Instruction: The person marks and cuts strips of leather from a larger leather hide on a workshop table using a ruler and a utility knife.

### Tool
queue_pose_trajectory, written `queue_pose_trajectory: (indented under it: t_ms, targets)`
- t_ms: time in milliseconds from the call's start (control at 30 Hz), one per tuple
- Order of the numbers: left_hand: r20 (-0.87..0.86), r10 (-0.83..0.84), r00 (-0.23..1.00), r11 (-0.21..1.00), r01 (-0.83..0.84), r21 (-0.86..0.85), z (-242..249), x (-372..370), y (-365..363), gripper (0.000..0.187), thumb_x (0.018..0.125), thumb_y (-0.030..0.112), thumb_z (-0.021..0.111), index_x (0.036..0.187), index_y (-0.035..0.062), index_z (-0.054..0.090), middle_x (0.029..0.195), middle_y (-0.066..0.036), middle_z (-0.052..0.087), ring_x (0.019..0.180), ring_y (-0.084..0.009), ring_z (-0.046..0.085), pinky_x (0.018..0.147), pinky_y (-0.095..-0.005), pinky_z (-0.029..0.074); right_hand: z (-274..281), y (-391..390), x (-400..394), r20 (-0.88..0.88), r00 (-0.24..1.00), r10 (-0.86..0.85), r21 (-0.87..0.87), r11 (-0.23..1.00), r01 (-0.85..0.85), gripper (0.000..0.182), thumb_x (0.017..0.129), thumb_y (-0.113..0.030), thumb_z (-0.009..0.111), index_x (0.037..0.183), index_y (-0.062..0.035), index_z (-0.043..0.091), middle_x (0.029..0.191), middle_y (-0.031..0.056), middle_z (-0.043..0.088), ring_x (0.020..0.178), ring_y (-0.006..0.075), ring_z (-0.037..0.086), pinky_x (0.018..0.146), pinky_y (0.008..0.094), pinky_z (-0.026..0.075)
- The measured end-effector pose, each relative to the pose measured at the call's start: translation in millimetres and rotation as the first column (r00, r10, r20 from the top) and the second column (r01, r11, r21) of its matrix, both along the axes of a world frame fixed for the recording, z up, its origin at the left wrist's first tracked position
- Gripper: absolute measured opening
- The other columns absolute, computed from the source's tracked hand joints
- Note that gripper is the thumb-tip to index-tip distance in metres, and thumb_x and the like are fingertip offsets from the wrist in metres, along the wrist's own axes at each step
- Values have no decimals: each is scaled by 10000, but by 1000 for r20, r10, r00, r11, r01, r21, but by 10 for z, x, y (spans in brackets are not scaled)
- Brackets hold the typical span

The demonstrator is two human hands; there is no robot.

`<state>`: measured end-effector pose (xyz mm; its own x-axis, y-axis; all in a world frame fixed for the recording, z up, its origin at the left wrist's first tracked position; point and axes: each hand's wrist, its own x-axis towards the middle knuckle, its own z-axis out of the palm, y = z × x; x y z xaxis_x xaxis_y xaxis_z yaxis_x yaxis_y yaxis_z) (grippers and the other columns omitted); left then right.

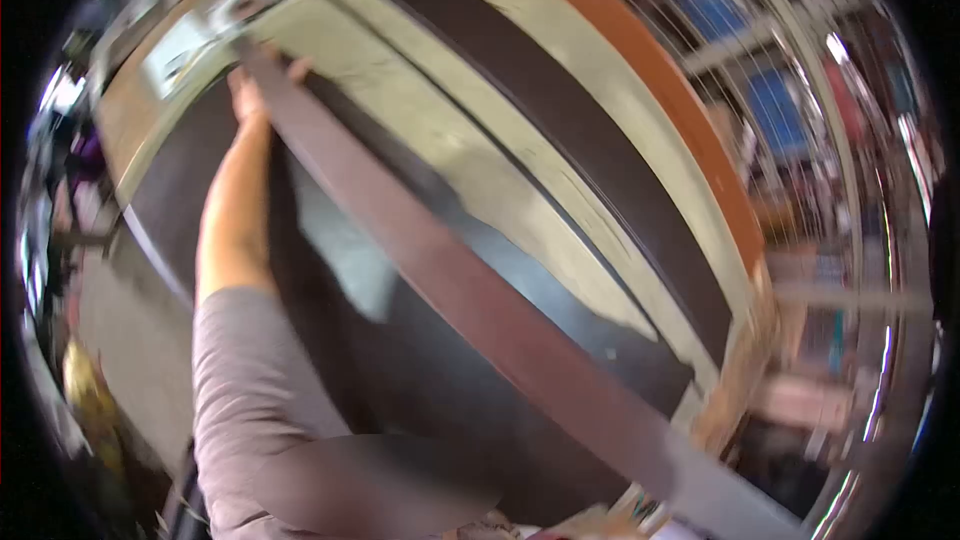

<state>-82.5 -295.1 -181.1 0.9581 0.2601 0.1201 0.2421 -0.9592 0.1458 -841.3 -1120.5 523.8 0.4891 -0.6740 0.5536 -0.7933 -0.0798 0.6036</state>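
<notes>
A long, flat, brownish straight strip (445, 275), like a board or large ruler, runs diagonally from the upper left to the lower right. My left hand (248, 92) grips its far end, with fingers showing on both sides of it. Beneath the strip spreads a large dark sheet (450, 370) that looks like leather, with a shiny surface and an uneven edge. My left arm reaches over this sheet. My right hand is out of view. Motion blur softens the strip and hand.
On the pale table (480, 175) lie a wide dark brown band (560, 115) and a thin dark strip (500, 147). An orange-brown band (660, 70) follows the far side. A white roll (243, 6) stands near the strip's far end. Wire shelving (775, 115) is at right.
</notes>
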Motion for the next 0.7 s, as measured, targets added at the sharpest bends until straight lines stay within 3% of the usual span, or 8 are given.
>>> queue_pose_trajectory:
  t_ms: [33,67,133,233,300,400,433,700]
  targets:
    - [96,-41,994,996,49,-74,-331,102,133,742,944,668,508,1420,98,514,1441,-168,541,1379,-365,455,1037,-511,458,122,11,-268,-34,999,6,-5,1000,-6,472,910,-48,562,1380,-77,557,1358,128,615,1244,275,577,1054,399,480]
    - [14,-2,1000,959,-2,282,-96,-95,-226,681,998,618,445,1453,112,485,1474,-148,520,1409,-350,425,1074,-521,426,200,-40,-531,-84,996,18,1,1000,-18,485,907,-39,559,1390,-83,553,1367,126,611,1254,274,573,1061,399,477]
    - [-433,-134,891,504,438,745,143,-606,-821,592,1051,434,399,1588,216,280,1547,-231,396,1413,-443,391,1155,-597,295,198,-152,-969,-224,974,39,29,999,-33,512,903,-22,551,1409,-94,545,1384,121,604,1274,272,565,1076,400,472]
    - [-36,-742,669,421,508,751,-689,-1007,-1097,546,1000,407,489,1496,181,478,1469,-227,500,1383,-431,430,1183,-532,296,-342,-146,-1128,-362,929,76,47,997,-64,555,896,5,541,1438,-112,532,1410,113,594,1305,269,553,1098,400,464]
    - [152,-905,398,409,710,574,-630,-1698,-1695,578,977,420,545,1461,108,504,1482,-228,490,1378,-427,442,1173,-532,319,-916,-55,-943,-252,953,170,106,983,-147,758,758,162,437,1437,-164,519,1412,100,582,1336,302,514,1132,405,422]
    - [254,-826,503,534,843,65,-314,-2973,-2723,723,944,553,563,1469,62,488,1540,-219,426,1434,-417,372,1201,-565,227,-1622,-366,-895,-245,954,175,86,984,-159,624,778,102,565,1337,-175,554,1403,64,583,1300,316,532,1073,430,475]
    - [18,-813,582,575,797,185,-231,-3387,-3015,755,940,582,564,1485,69,469,1554,-205,414,1475,-396,313,1214,-566,187,-1879,-436,-856,-265,950,166,103,984,-143,620,771,80,602,1332,-180,551,1377,66,596,1283,318,540,1067,436,477]
    - [-143,-972,184,210,959,-192,-45,-5574,-4315,928,924,651,532,1591,64,265,1678,-175,141,1563,-358,34,1246,-551,67,-4342,-1130,-598,51,937,345,243,906,-347,513,748,10,697,1206,-176,559,1233,55,609,1200,320,535,963,458,520]
